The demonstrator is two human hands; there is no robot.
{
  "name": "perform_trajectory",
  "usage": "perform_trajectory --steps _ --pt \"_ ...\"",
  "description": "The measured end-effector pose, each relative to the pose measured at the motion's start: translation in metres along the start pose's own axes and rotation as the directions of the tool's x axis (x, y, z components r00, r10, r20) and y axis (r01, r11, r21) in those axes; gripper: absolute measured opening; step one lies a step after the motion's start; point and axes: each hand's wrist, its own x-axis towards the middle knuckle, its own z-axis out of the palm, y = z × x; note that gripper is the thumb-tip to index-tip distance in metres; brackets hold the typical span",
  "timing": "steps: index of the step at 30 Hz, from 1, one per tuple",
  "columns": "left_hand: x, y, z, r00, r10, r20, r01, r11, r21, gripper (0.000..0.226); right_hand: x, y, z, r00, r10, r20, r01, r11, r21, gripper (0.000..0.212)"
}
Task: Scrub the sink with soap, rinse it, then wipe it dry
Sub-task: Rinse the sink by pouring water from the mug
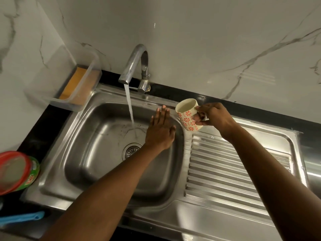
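Note:
A stainless steel sink (83, 153) fills the middle of the head view, with its drain (130, 151) at the bottom. Water runs from the chrome tap (137, 65) in a stream (130, 108) into the basin. My left hand (160, 132) lies flat with straight fingers against the basin's right inner wall, just right of the stream. My right hand (213, 117) grips the handle of a cream mug with red flowers (187, 115), held tilted above the sink's right rim, water inside it.
A ribbed draining board (225, 171) lies right of the basin. A clear plastic holder with a yellow sponge (74, 84) hangs at the back left. A red-lidded green soap tub (19, 173) and a blue cloth (22, 218) sit on the black counter at left.

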Motion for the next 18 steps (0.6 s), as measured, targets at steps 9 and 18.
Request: perform_trajectory --steps 9,18 --pt "-0.009 -0.021 -0.019 0.998 -0.01 0.059 0.022 0.979 -0.205 0.079 0.005 -0.013 0.065 0.999 -0.015 0.05 0.013 0.999 0.042 0.016" --pt "-0.095 -0.077 -0.07 0.988 -0.124 0.09 0.142 0.964 -0.227 0.045 -0.034 0.025 0.087 0.992 0.044 0.118 -0.055 0.994 0.093 0.021"
